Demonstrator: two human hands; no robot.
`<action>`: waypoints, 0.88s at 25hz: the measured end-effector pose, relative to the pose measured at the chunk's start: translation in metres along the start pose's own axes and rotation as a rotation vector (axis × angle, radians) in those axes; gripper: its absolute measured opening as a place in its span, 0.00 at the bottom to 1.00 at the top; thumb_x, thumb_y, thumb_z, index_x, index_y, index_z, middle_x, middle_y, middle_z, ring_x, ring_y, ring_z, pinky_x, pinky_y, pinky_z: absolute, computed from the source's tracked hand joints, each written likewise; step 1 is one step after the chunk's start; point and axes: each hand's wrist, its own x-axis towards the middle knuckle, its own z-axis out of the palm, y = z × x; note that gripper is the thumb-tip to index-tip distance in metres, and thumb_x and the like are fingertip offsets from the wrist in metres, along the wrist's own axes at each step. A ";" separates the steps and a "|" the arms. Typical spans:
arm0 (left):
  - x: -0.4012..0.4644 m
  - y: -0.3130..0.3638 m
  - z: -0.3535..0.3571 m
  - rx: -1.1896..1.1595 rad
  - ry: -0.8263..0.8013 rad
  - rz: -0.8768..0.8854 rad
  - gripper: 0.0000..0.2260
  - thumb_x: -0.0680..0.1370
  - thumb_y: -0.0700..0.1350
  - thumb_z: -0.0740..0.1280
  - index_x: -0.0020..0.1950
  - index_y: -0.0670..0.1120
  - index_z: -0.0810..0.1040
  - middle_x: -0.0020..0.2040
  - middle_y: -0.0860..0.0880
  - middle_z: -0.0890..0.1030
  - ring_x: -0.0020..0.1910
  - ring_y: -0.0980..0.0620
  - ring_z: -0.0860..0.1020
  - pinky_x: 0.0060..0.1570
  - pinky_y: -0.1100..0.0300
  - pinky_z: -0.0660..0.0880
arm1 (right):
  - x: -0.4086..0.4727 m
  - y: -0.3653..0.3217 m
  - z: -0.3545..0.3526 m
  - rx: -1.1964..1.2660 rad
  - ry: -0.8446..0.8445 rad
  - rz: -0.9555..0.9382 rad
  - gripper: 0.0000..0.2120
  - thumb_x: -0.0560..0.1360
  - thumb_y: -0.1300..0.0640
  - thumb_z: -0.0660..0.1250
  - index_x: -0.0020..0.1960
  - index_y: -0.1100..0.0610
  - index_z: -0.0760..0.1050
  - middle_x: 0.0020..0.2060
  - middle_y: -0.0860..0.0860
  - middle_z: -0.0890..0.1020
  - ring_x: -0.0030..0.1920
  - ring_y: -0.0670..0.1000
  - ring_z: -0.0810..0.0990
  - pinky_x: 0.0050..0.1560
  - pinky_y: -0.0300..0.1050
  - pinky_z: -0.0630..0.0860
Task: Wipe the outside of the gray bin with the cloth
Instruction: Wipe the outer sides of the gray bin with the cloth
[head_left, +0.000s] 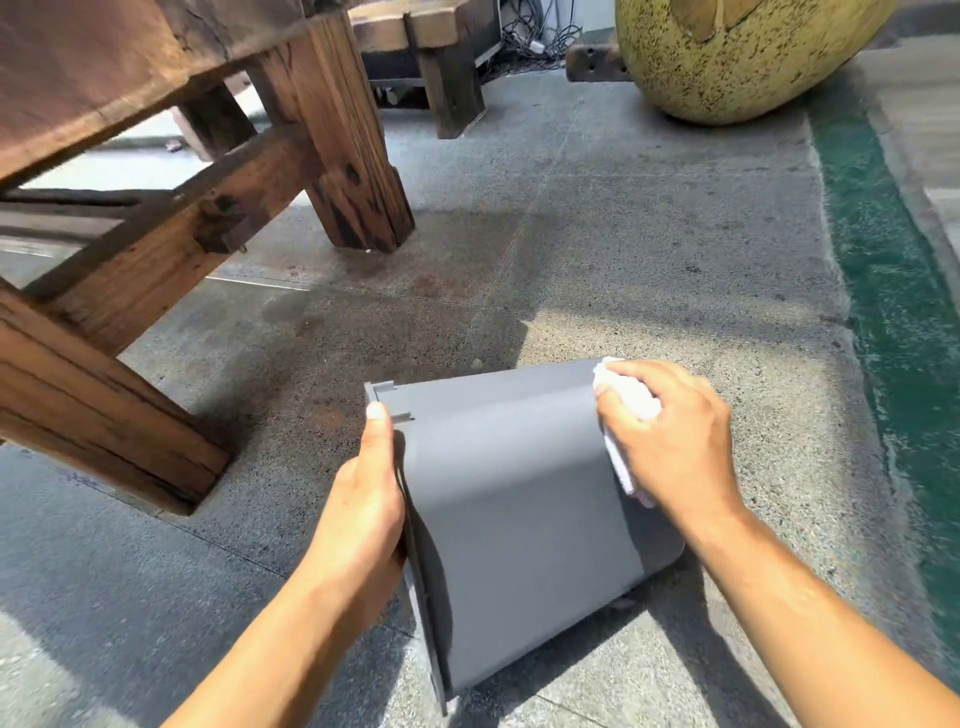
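Observation:
The gray bin (509, 509) lies on its side on the concrete floor, its rim turned to the left and its base to the right. My left hand (363, 499) grips the rim edge, thumb laid along it. My right hand (670, 436) presses a crumpled white cloth (631, 402) against the bin's upper right side, near the base end. Part of the cloth shows above and below my fingers; the rest is hidden under the hand.
A heavy wooden table's legs (332, 150) and crossbeam (156, 249) stand to the left and behind. A large speckled yellow-green pot (737, 57) sits at the far right. A green painted strip (893, 291) runs down the right side of the floor.

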 end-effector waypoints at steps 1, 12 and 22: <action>-0.002 0.000 0.000 -0.008 -0.009 -0.007 0.30 0.81 0.65 0.54 0.51 0.44 0.85 0.49 0.44 0.89 0.49 0.46 0.87 0.62 0.46 0.77 | 0.007 0.014 -0.006 -0.012 0.015 0.079 0.10 0.74 0.54 0.72 0.54 0.51 0.85 0.54 0.49 0.86 0.56 0.54 0.81 0.62 0.47 0.72; -0.014 0.006 0.008 -0.167 -0.066 -0.151 0.26 0.80 0.64 0.59 0.51 0.45 0.87 0.47 0.41 0.89 0.40 0.45 0.87 0.43 0.52 0.82 | -0.056 -0.080 0.016 0.172 -0.181 -0.297 0.09 0.73 0.55 0.73 0.53 0.54 0.84 0.53 0.47 0.84 0.53 0.47 0.78 0.61 0.39 0.71; -0.012 0.014 -0.008 -0.052 -0.036 -0.076 0.17 0.79 0.51 0.66 0.36 0.47 0.89 0.42 0.41 0.89 0.34 0.47 0.87 0.53 0.47 0.78 | 0.001 0.012 -0.007 -0.062 -0.129 0.214 0.13 0.70 0.52 0.72 0.54 0.48 0.83 0.54 0.49 0.83 0.57 0.55 0.79 0.60 0.44 0.70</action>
